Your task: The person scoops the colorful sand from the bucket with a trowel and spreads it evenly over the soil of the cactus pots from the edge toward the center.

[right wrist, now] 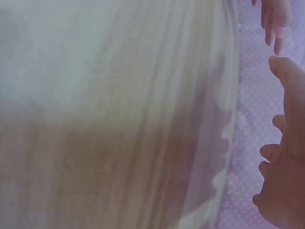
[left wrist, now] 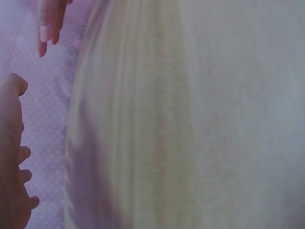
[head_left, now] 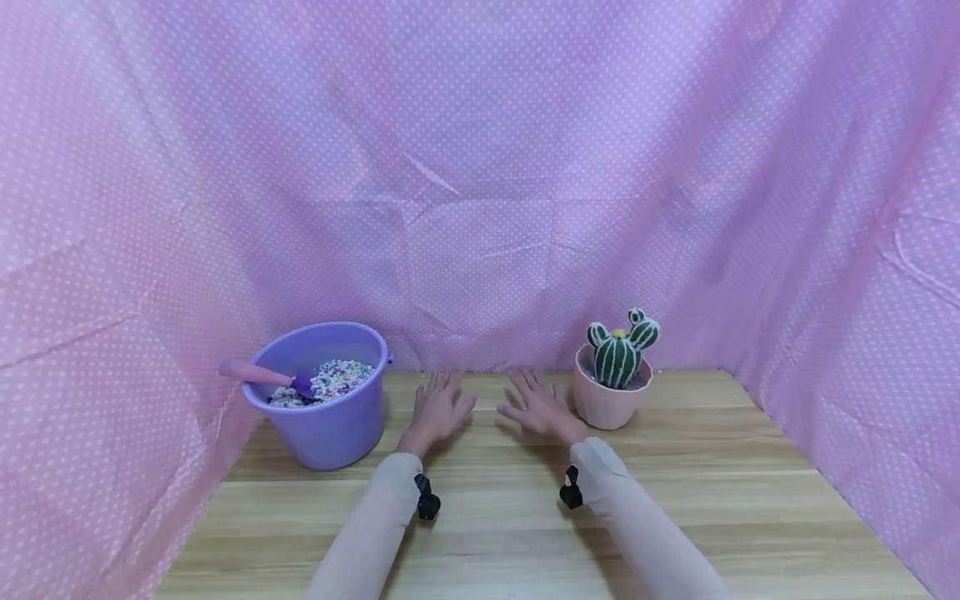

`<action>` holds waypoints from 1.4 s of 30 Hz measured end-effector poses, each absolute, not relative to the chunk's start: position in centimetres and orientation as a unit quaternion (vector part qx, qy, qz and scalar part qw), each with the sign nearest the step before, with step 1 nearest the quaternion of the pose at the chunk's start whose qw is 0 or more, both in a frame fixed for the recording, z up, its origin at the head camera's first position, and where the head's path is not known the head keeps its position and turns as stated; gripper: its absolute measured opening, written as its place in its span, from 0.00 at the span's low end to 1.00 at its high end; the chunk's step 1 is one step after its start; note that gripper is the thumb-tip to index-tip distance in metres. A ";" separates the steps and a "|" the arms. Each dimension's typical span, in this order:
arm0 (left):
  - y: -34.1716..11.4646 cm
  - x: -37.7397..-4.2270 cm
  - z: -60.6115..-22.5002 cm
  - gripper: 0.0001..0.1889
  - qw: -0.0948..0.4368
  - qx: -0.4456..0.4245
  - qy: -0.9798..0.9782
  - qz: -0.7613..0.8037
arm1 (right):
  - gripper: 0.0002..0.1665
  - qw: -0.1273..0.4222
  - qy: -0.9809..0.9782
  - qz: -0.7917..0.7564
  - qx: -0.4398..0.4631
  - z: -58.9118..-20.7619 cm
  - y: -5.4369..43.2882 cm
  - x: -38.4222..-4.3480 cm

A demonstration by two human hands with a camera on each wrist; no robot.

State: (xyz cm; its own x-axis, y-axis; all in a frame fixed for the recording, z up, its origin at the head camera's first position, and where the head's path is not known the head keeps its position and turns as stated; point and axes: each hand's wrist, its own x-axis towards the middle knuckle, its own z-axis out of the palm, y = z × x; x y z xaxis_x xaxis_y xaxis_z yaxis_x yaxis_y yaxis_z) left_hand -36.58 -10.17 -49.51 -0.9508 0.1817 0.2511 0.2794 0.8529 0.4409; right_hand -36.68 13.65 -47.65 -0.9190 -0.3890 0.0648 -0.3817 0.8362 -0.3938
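Both hands hover palm down over the far part of the wooden table, fingers spread and holding nothing. My left hand (head_left: 439, 410) is to the right of a purple bucket (head_left: 337, 429). Inside the bucket are small multicoloured beads (head_left: 341, 379), and a scoop with a pink handle (head_left: 258, 372) leans on its rim. My right hand (head_left: 543, 408) is just left of a ribbed pink pot (head_left: 609, 406) with a green knitted cactus (head_left: 618, 360) in it. In the left wrist view the left hand (left wrist: 12, 152) shows at the edge; the right wrist view shows the right hand (right wrist: 286, 148).
Pale wood grain covers the table (head_left: 495, 533). A pink curtain with white dots (head_left: 480, 250) hangs behind it and along both sides. Each sleeve carries a small black wrist camera (head_left: 427, 500).
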 end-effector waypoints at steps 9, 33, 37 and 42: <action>-10.9 -35.9 -44.4 0.40 0.165 -0.132 -0.935 -0.286 | 0.49 -0.004 0.939 -0.271 -0.213 -45.6 13.1 -36.7; -24.7 -27.1 -38.8 0.35 0.527 -0.070 -0.724 -0.440 | 0.45 0.064 0.815 -0.501 -0.285 -39.5 2.8 -33.8; -25.5 -26.7 -39.4 0.36 0.599 -0.058 -0.668 -0.438 | 0.45 0.080 0.788 -0.535 -0.294 -39.2 1.1 -33.8; -25.6 -25.6 -39.4 0.42 0.603 -0.050 -0.630 -0.487 | 0.45 0.081 0.775 -0.552 -0.298 -39.4 -0.3 -34.1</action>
State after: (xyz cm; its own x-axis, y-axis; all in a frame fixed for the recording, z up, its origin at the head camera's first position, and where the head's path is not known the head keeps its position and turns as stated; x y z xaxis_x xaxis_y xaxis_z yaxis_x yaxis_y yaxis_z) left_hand -25.59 -25.62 -39.37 -0.2677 -0.5243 0.8083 0.6499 0.5211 0.5533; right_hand -34.09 -0.25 -39.36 -0.8094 -0.5509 0.2032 -0.3718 0.2130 -0.9035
